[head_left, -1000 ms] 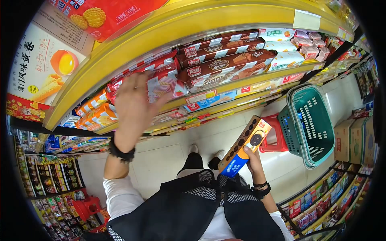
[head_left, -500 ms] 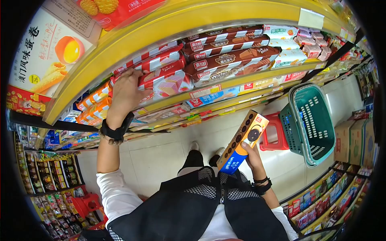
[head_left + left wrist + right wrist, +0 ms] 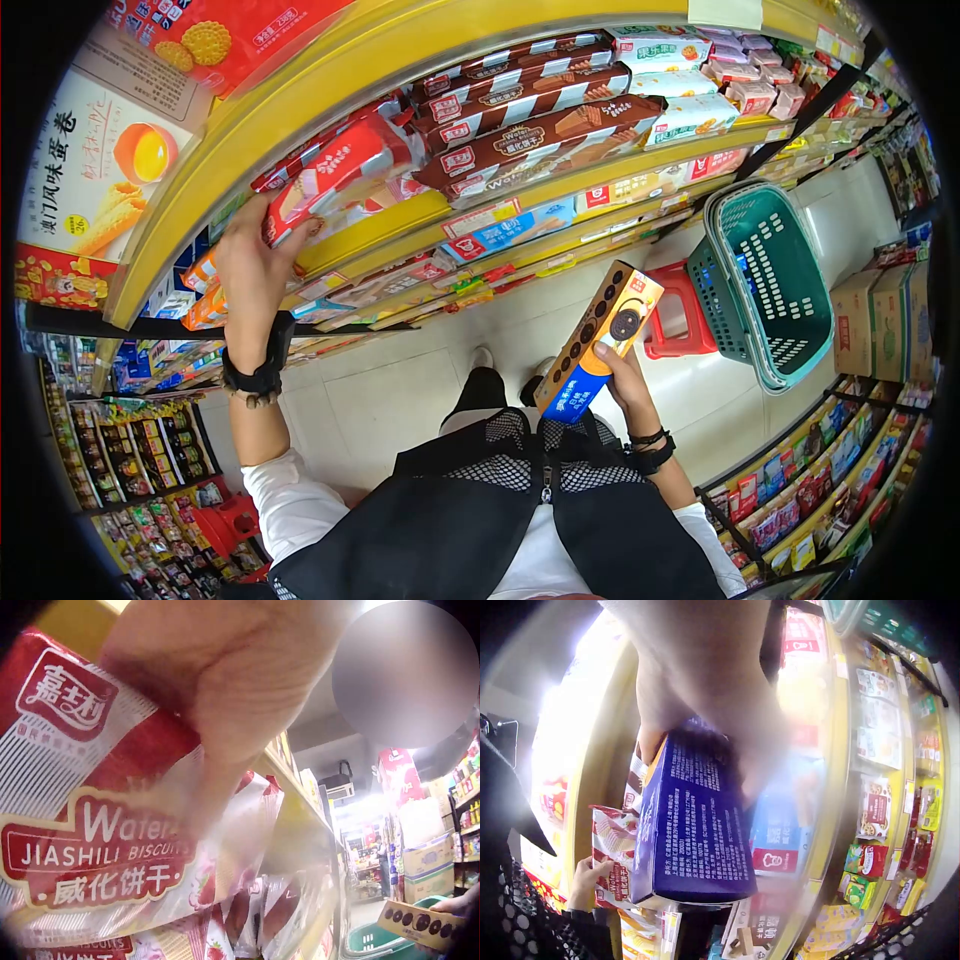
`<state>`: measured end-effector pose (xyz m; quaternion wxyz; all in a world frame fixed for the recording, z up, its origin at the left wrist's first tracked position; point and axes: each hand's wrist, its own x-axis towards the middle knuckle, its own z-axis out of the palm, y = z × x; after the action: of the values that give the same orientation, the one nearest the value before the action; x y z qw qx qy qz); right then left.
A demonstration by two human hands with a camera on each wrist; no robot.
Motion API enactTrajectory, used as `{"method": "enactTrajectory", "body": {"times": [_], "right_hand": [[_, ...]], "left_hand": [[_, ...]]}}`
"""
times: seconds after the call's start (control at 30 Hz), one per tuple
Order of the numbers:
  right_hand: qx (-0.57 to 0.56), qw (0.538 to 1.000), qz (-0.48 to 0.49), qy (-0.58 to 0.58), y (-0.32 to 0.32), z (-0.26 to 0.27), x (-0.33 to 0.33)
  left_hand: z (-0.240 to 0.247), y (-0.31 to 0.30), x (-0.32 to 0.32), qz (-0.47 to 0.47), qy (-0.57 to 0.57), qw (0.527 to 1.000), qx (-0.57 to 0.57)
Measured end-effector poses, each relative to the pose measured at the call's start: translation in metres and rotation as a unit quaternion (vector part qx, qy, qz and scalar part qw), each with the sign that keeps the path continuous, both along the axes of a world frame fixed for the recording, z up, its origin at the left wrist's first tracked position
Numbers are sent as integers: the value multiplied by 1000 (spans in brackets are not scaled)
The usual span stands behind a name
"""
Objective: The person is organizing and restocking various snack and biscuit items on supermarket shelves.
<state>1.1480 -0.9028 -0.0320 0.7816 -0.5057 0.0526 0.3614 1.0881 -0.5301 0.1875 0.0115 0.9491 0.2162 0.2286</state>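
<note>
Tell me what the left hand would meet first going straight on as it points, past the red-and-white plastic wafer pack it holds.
Past that wafer pack, the left hand would probably meet the other red-and-white plastic pack behind it on the yellow-edged shelf, though depth is unclear.

I get a bright head view, its yellow shelf edge (image 3: 450,30) bowed by fisheye, corners black. White glare burns right of centre in my left-wrist view; right-wrist, the fingers (image 3: 759,757) blur.
</note>
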Motion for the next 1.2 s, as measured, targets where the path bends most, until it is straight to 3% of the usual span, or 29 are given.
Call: {"method": "enactTrajectory", "body": {"times": [0.17,0.2,0.23,0.3,0.4,0.47,0.5,0.53,0.6,0.63,0.67,0.7,0.73,0.8,0.83,0.9,1.0,1.13,1.2], "right_hand": [[-6,1000,6,-23,-10,0,4],[-6,999,10,-35,-12,3,6],[-9,999,-4,-41,-14,4,7],[-5,999,-5,-39,-21,7,11],[-10,999,-15,-49,-30,11,19],[-15,998,-29,-49,-37,8,23],[-18,998,-37,-53,-40,6,26],[-19,996,-52,-64,-44,5,28],[-32,992,-93,-75,-51,11,32],[-32,989,-121,-81,-53,10,34],[-37,986,-141,-82,-60,10,35],[-38,985,-153,-77,-67,11,35],[-38,983,-166,-73,-75,11,36],[-63,970,-221,-77,-90,17,35],[-68,962,-256,-73,-99,17,33],[-82,938,-331,-67,-115,17,29],[-78,917,-388,-58,-151,13,20],[-89,872,-479,-53,-188,24,12],[-73,874,-478,-50,-215,23,10]], "left_hand": [[18,-23,-25,-44,-34,998,-20],[21,-33,-32,7,-27,998,-61],[23,-43,-38,-31,-67,992,-101],[28,-54,-57,-12,-73,985,-154],[29,-74,-66,-23,-91,990,-102],[23,-73,-74,-22,-53,984,-166],[13,-78,-68,-40,-62,990,-120],[-3,-81,-69,1,-57,996,-65],[-15,-79,-55,-80,8,992,-96],[-30,-87,-41,-83,-31,981,-171],[-47,-96,-29,-83,-67,964,-244],[-58,-95,-17,-114,-27,952,-284],[-44,-110,4,-80,95,941,-314],[-48,-123,40,-206,131,907,-343],[-51,-137,61,-220,132,903,-343],[-57,-170,103,-321,112,803,-489],[-77,-215,149,-348,30,757,-552],[-102,-268,212,-378,72,702,-599],[-114,-309,238,-322,118,542,-767]]}}
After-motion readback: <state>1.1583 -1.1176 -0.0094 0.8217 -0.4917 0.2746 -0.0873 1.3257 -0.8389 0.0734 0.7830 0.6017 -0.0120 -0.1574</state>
